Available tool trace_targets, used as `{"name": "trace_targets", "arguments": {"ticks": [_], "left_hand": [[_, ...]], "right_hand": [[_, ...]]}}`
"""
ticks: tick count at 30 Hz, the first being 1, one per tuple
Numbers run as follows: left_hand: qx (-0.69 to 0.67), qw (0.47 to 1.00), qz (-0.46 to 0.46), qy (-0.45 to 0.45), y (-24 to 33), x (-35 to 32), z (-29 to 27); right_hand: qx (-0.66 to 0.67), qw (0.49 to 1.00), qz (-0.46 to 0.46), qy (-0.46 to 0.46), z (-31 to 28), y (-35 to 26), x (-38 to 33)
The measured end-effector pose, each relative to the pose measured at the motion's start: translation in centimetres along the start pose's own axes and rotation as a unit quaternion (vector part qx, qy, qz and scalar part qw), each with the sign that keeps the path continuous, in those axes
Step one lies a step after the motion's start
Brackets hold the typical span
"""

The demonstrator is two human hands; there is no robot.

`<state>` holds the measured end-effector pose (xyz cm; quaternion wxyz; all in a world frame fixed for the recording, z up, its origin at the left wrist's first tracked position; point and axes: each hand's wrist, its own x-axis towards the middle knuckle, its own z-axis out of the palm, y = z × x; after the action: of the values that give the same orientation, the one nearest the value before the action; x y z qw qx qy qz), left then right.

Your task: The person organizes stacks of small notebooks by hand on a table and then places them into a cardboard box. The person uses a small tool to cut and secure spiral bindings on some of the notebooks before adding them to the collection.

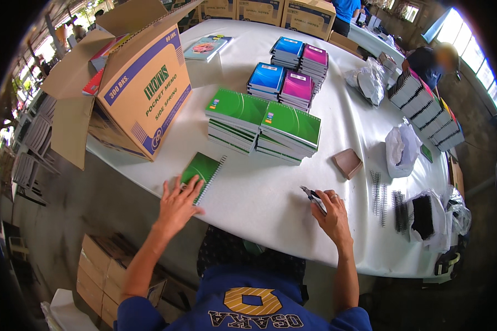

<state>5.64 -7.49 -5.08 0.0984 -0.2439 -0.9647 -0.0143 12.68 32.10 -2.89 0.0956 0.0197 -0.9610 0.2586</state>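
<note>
My left hand (176,205) lies with its fingers spread on a small green spiral notebook (200,166), pressing it to the white-covered table near the front edge. The notebook's wire coil runs along its right side. My right hand (331,216) is closed round a pair of small pliers (310,195), whose metal tip points left and away from me. Beyond both hands stand two stacks of green notebooks, a left stack (234,107) and a right stack (290,122). Behind them are stacks of blue notebooks (266,76) and magenta notebooks (298,86).
An open cardboard box (143,99) stands at the left edge. Right of the stacks lie a brown container (348,163), loose wire coils (379,198) and a white plastic bag (403,149). A long row of notebooks (425,113) stands farther right, near another person (425,65).
</note>
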Motion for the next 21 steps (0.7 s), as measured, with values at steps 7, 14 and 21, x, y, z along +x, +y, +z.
{"name": "trace_targets", "arguments": {"ticks": [7, 14, 21], "left_hand": [[-0.062, 0.986, 0.083, 0.130, 2.1, 13.1, -6.8], [-0.058, 0.988, 0.120, 0.072, 1.2, 19.6, -5.0], [-0.046, 0.989, 0.142, -0.005, 0.1, 20.6, -6.5]], "right_hand": [[-0.094, 0.981, -0.147, 0.086, 2.1, -3.1, 2.8], [-0.020, 0.987, -0.153, 0.039, 1.5, -4.4, 1.4], [0.047, 0.985, -0.165, -0.001, 2.4, -4.6, 2.4]]}}
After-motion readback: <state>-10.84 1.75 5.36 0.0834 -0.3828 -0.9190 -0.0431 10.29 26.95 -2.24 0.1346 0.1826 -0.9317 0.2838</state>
